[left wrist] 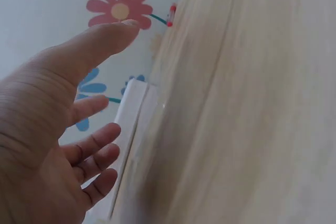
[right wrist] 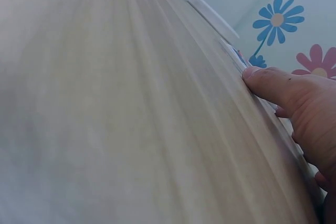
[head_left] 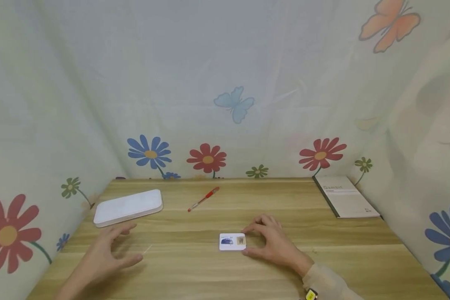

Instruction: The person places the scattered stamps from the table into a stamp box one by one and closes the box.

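A small white rectangular card or flat box (head_left: pixel 227 242) with a blue picture and a brown square printed on it lies on the table at front centre. My right hand (head_left: pixel 271 243) pinches its right end, thumb at the near corner and index finger at the far one. In the right wrist view the thumb (right wrist: pixel 273 85) meets its edge; the other fingers are mostly hidden. My left hand (head_left: pixel 106 252) hovers over the table at the left, fingers spread and holding nothing visible. A thin pale line (head_left: pixel 147 249) shows beside its thumb tip; what it is, I cannot tell.
Beyond the left hand lies a flat white case (head_left: pixel 129 207). A red pen (head_left: pixel 204 199) lies diagonally at the back centre. At the back right is a notebook (head_left: pixel 348 198) marked "Gambit". Flower-printed curtains (head_left: pixel 247 137) enclose the wooden table (head_left: pixel 180 266) at the back and sides.
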### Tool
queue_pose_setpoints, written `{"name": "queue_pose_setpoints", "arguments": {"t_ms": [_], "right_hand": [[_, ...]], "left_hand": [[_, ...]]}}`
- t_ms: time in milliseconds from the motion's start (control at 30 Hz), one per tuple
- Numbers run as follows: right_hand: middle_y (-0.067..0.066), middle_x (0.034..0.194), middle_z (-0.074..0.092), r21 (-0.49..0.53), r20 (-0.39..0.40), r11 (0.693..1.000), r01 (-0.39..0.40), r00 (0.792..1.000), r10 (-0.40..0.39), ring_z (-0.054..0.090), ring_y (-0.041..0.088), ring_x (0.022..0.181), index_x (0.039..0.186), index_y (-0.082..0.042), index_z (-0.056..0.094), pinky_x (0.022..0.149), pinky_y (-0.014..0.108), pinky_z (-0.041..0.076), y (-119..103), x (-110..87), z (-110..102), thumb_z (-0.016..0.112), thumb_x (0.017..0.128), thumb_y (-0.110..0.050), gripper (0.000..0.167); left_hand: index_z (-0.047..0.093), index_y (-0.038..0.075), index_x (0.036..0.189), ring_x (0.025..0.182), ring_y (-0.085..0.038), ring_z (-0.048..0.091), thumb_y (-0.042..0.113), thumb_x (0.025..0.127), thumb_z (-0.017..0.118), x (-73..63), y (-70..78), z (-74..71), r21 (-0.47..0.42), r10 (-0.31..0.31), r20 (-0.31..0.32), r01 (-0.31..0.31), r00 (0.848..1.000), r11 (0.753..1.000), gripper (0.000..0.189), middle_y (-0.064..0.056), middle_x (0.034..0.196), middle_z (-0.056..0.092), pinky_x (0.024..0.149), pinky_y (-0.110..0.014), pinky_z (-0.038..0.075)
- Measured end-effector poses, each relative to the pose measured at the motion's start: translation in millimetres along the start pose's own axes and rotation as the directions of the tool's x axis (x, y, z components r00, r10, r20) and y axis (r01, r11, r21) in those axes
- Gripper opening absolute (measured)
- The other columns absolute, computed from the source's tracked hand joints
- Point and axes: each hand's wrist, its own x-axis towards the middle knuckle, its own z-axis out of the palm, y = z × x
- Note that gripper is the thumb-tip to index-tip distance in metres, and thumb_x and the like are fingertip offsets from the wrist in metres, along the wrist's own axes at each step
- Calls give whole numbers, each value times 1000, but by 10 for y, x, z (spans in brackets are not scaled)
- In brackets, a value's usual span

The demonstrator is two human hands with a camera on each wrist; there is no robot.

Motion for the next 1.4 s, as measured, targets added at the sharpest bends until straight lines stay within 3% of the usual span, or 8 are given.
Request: {"name": "queue_pose_setpoints", "arguments": {"t_ms": [267, 400, 600, 700, 900, 1033, 1267, 1400], "right_hand": [[-11, 131, 60, 10, 5, 1000, -6, 1000, 6, 48, 18, 128, 128, -37, 79, 110, 55, 36, 25, -1, 35, 95, 85, -58, 51], [-12, 131, 59, 15, 11, 1000, -14, 1000, 14, 47, 18, 128, 128, -38, 79, 111, 56, 36, 33, -1, 30, 94, 85, -60, 50], [-11, 131, 59, 22, 16, 1000, -19, 1000, 18, 47, 20, 130, 127, -36, 79, 112, 58, 35, 25, 7, 15, 93, 85, -60, 50], [-10, 132, 60, 17, 18, 1000, -18, 1000, 18, 48, 20, 130, 127, -36, 79, 112, 58, 36, 23, 12, 9, 93, 86, -60, 50], [-9, 132, 60, 22, 19, 1000, -17, 1000, 16, 47, 20, 129, 128, -35, 79, 112, 57, 36, 14, 0, 16, 94, 85, -57, 51], [-10, 132, 60, 20, 18, 1000, -14, 1000, 13, 47, 19, 129, 129, -35, 79, 112, 57, 36, 24, -9, 25, 94, 85, -58, 51], [-12, 132, 59, 13, 12, 1000, -10, 1000, 10, 47, 19, 129, 128, -38, 79, 111, 57, 36, 48, -4, 33, 94, 85, -60, 51], [-12, 132, 59, 11, 14, 1000, -11, 1000, 11, 47, 18, 129, 128, -40, 78, 111, 57, 36, 57, -1, 29, 93, 85, -62, 50]], "left_hand": [[67, 14, 152, 110, -28, 67, 63, 76, 98, -47, -139, 49, 61, -100, 119, 93, 988, 994, 95, -7, 122, 65, 91, -51, 59], [71, 12, 147, 104, -22, 64, 56, 78, 99, -19, -156, 47, 62, -95, 125, 87, 988, 994, 86, -2, 113, 64, 86, -40, 57], [77, 16, 139, 106, -19, 66, 42, 75, 104, -28, -135, 52, 31, -58, 108, 55, 992, 998, 74, -1, 118, 69, 88, -33, 58], [78, 15, 137, 102, -19, 63, 35, 73, 104, -22, -103, 61, 25, -45, 119, 43, 992, 999, 73, -1, 116, 69, 87, -32, 57], [76, 14, 137, 97, -19, 56, 30, 69, 100, 30, -55, 64, 55, -90, 168, 82, 982, 995, 74, -3, 116, 66, 82, -32, 52], [76, 15, 134, 100, -18, 58, 26, 67, 99, 38, -59, 84, 52, -69, 164, 61, 984, 997, 71, -1, 118, 69, 85, -33, 53], [74, 11, 134, 119, -24, 68, 21, 69, 97, 53, -13, 114, 2, 22, 131, -22, 991, 1000, 69, -1, 128, 71, 101, -39, 59], [70, 7, 137, 126, -29, 69, 16, 73, 96, 127, 58, 118, -60, 38, 122, -30, 992, 998, 69, -2, 132, 71, 109, -45, 57]]}}
